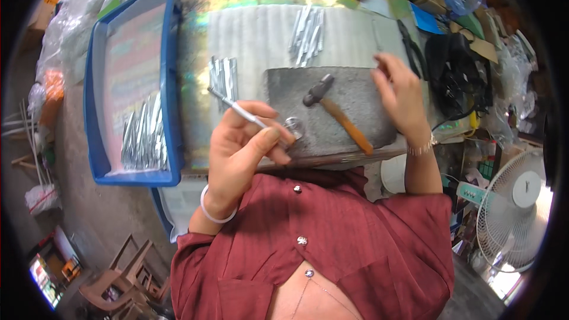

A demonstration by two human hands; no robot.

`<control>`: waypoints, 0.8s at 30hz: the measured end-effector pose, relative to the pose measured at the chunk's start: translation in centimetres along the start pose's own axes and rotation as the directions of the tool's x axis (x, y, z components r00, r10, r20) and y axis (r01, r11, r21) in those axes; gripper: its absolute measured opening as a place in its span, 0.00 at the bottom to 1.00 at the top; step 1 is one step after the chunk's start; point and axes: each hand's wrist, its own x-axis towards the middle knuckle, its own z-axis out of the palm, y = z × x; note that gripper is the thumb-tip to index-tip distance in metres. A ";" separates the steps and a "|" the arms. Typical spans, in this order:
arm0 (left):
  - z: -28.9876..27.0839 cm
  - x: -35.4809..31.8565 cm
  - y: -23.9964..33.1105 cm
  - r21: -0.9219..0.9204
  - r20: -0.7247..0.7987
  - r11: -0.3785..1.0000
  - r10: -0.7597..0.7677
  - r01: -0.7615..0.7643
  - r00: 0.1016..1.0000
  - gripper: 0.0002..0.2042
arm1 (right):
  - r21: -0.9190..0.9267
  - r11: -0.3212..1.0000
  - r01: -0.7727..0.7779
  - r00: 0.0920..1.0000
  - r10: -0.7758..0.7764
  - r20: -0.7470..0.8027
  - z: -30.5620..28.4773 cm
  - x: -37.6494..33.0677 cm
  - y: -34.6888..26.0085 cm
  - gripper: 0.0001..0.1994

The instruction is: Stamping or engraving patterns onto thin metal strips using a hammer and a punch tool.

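My left hand (240,142) is closed around a thin silvery metal rod (246,114), held tilted over the near left part of a dark grey slab (284,86). Beside its fingers is a small round shiny piece (294,124). On the slab lies a hammer (341,118) with a dark head and wooden handle. Over the slab's right edge, my right hand (402,92) has thumb and forefinger apart, with no held thing visible. Its fingertips are close to a thin, needle-like tool (377,34); contact is unclear. Silvery rods lie in a left bundle (223,77) and a far bundle (307,35).
A blue tray (172,77) at the left contains many more metal rods (145,136). White padded sheeting (249,29) covers part of the table. A black bag (459,74), boxes and plastic wrapping crowd the right side. A fan (515,201) stands at the lower right.
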 end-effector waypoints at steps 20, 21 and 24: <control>-0.5 -0.6 0.5 0.242 0.032 0.969 0.049 -0.055 0.998 0.11 | 0.573 0.786 -0.232 0.958 0.083 0.275 -2.4 4.6 0.4 0.04; -0.4 -0.4 0.5 0.242 0.021 0.969 0.044 -0.048 0.999 0.11 | 0.657 0.707 -0.261 0.943 0.040 0.331 -2.4 3.5 -1.2 0.05; 0.3 0.2 0.0 0.350 0.058 0.924 0.141 -0.153 0.988 0.11 | 0.757 0.558 -0.339 0.905 -0.028 0.425 -1.8 1.2 -5.5 0.07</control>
